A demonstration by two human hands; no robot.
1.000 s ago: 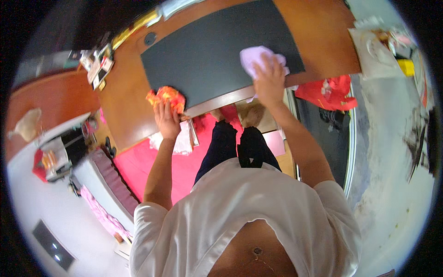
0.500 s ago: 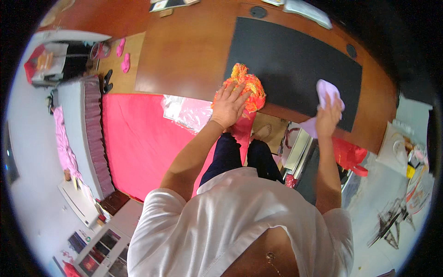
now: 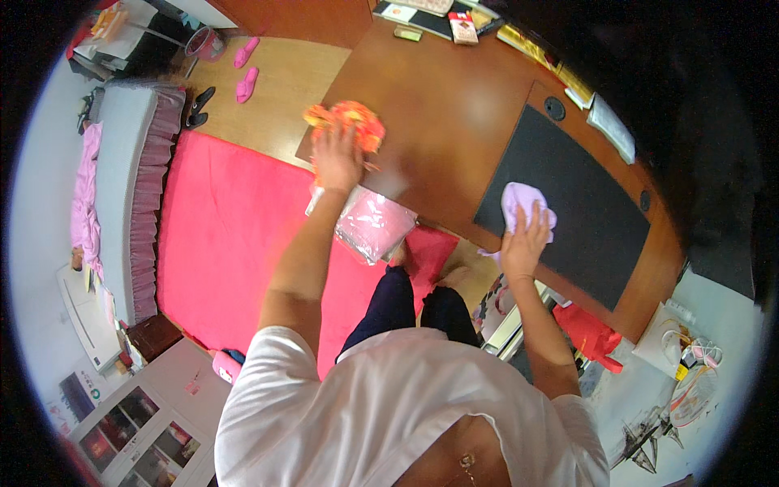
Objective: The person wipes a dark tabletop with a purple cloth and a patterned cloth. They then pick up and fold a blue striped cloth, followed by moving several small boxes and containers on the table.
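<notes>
A brown wooden desk (image 3: 430, 122) stretches across in front of me, with a black desk mat (image 3: 568, 199) on its right part. My left hand (image 3: 339, 158) presses on a bunched orange and yellow cloth (image 3: 361, 122) near the desk's left end, its fingers over the cloth and slightly blurred. On the mat, my right hand (image 3: 526, 243) holds a folded lilac cloth (image 3: 523, 199) under its fingers, and a corner trails toward the front edge.
Below the left hand lies a clear plastic packet with something pink (image 3: 375, 223), by a red sheet (image 3: 235, 235). Papers and a small red-and-white box (image 3: 463, 28) line the desk's far edge. Pink slippers (image 3: 247, 84) are on the floor at left; a red bag (image 3: 586, 333) stands right of my legs.
My left hand has carried the orange cloth leftward along the desk, away from the mat. My right hand and the lilac cloth have shifted left over the mat. The view has turned.
</notes>
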